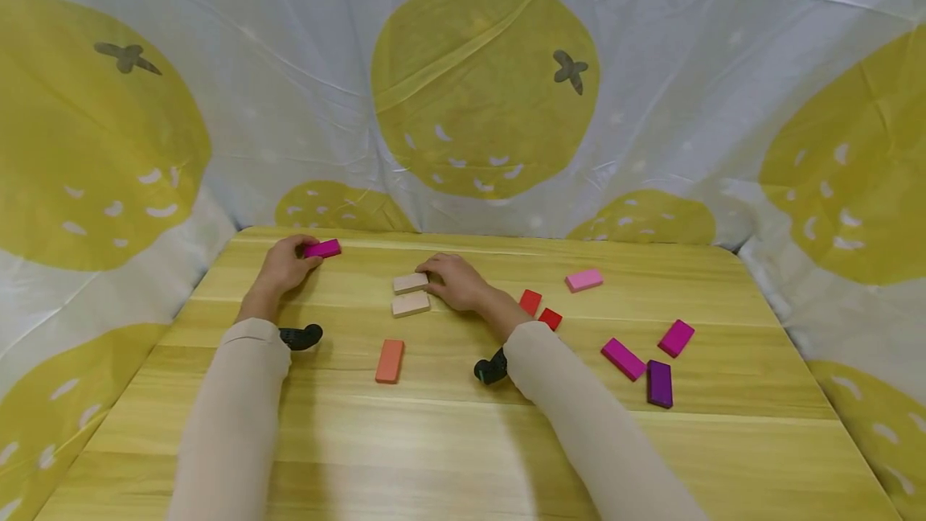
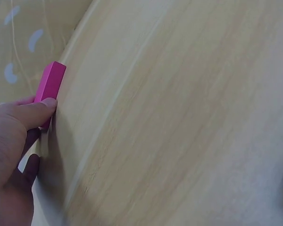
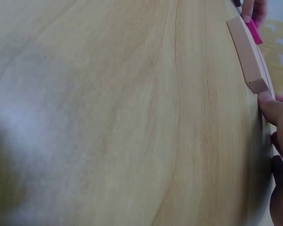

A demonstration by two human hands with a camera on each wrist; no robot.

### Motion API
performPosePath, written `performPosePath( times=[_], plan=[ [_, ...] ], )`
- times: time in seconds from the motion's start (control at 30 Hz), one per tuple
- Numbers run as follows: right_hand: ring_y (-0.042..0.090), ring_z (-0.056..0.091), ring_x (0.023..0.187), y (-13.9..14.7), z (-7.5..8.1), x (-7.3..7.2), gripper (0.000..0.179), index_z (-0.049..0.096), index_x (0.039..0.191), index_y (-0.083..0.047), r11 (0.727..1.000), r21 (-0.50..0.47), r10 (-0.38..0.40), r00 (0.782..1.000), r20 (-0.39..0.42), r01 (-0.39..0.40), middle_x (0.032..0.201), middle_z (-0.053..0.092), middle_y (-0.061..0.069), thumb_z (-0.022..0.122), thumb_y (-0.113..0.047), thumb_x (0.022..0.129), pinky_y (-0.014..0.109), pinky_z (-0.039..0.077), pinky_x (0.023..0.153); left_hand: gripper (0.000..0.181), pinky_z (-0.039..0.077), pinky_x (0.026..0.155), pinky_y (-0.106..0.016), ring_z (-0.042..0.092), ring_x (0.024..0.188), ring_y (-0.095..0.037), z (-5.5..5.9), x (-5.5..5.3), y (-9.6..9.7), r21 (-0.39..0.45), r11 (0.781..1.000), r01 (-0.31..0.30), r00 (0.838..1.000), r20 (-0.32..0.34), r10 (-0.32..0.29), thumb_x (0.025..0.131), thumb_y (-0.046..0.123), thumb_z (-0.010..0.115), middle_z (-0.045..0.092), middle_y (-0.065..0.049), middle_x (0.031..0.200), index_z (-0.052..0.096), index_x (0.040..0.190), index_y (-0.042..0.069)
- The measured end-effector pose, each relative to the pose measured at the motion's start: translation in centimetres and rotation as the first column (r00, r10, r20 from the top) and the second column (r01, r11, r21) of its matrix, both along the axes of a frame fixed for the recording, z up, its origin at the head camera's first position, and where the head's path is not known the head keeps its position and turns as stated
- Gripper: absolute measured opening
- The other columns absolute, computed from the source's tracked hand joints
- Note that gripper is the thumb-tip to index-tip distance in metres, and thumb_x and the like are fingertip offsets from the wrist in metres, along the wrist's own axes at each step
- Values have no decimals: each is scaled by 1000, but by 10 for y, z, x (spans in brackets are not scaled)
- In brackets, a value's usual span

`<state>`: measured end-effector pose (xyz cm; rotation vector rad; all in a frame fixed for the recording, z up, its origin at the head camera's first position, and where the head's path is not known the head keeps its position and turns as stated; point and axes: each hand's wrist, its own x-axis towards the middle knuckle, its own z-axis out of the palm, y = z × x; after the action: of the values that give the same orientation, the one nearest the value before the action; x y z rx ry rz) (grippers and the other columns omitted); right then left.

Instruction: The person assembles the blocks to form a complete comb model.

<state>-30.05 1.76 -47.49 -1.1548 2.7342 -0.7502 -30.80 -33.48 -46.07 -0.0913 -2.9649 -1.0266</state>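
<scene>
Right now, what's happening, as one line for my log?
left hand: pinches magenta block | right hand: pinches farther pale block | nearer pale block: alongside, untouched | orange block: lying untouched

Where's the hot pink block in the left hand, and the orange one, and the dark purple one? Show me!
Hot pink block (image 2: 51,82), left wrist view: on the part sticking out.
Orange block (image 1: 390,361), head view: middle of its top.
Dark purple block (image 1: 659,383), head view: middle of its top.
</scene>
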Motion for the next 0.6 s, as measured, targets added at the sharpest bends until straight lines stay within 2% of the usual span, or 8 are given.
performPosePath(
  times=[0.2, 0.33, 0.47, 0.6],
  plan=[
    [29, 53, 131, 4, 4, 2, 36, 61, 140, -2, 998, -56, -32, 996, 82, 36, 137, 59, 15, 60, -14, 106, 40, 38, 114, 39, 39, 105, -59, 51, 116, -48, 4, 2, -1, 2, 1000, 11, 1000, -14, -11, 101, 11, 68, 56, -35, 129, 57, 131, -11],
    [28, 53, 130, 11, 9, 0, 36, 60, 141, -3, 996, -70, -45, 993, 112, 53, 138, 59, 15, 59, -14, 107, 39, 41, 111, 40, 42, 103, -57, 54, 118, -47, 11, 2, 2, 24, 999, 27, 1000, -1, -27, 101, 12, 70, 58, -33, 129, 58, 132, -10],
    [28, 53, 131, 23, 16, -3, 37, 59, 142, -2, 995, -77, -55, 989, 140, 66, 140, 59, 15, 58, -14, 107, 39, 42, 110, 41, 46, 100, -53, 56, 118, -46, 22, 2, 15, 75, 996, 39, 999, 7, -39, 100, 13, 72, 59, -32, 128, 60, 131, -10],
    [30, 54, 131, 39, 27, -5, 38, 58, 143, 1, 996, -67, -53, 985, 162, 65, 140, 60, 17, 58, -11, 107, 41, 44, 109, 41, 48, 96, -51, 60, 115, -45, 33, 4, 37, 105, 991, 84, 996, 6, -85, 97, 12, 75, 62, -31, 125, 62, 129, -11]
  ],
)
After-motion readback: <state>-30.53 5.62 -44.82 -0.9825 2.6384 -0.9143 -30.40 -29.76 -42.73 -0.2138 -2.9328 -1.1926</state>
